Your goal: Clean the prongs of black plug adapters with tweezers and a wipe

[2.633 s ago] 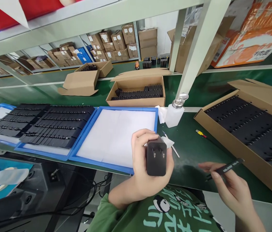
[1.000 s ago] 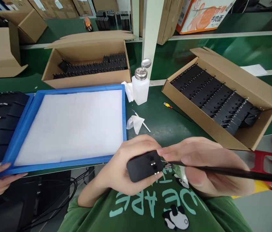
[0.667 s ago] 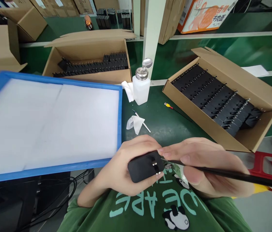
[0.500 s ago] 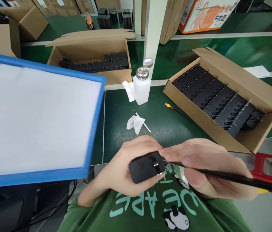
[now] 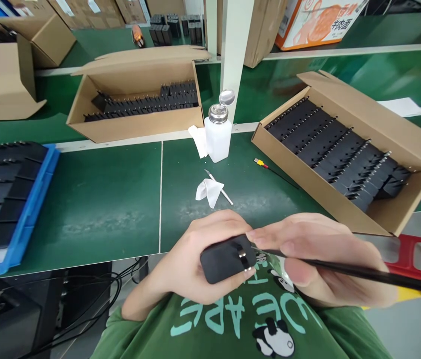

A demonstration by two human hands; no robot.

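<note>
Black plastic forms the body of the charger plug (image 5: pixel 225 259), which the left hand (image 5: pixel 191 264) holds close to the person's chest, below the near edge of the green table (image 5: pixel 113 199). The left fingers are wrapped around the plug body, thumb on top; its 2 metal prongs face right. The right hand (image 5: pixel 318 264) pinches a thin black tool (image 5: pixel 348 271) between thumb and forefinger; the tool tip sits at the prong face of the plug, and its shaft runs off to the right.

Surroundings:
- A white dispenser bottle (image 5: pixel 217 134) with a metal cap stands at the middle of the table, a white cloth (image 5: pixel 198 140) touching its left side.
- A crumpled white wipe (image 5: pixel 208 191) lies just in front of the bottle, beside a slim metal tool (image 5: pixel 220 191).
- The right cardboard box (image 5: pixel 363 209) holds rows of black plugs.
- A second cardboard box (image 5: pixel 135 127) of plugs stands behind, at left.
- A blue tray (image 5: pixel 27 219) of black parts lies at the far left.
</note>
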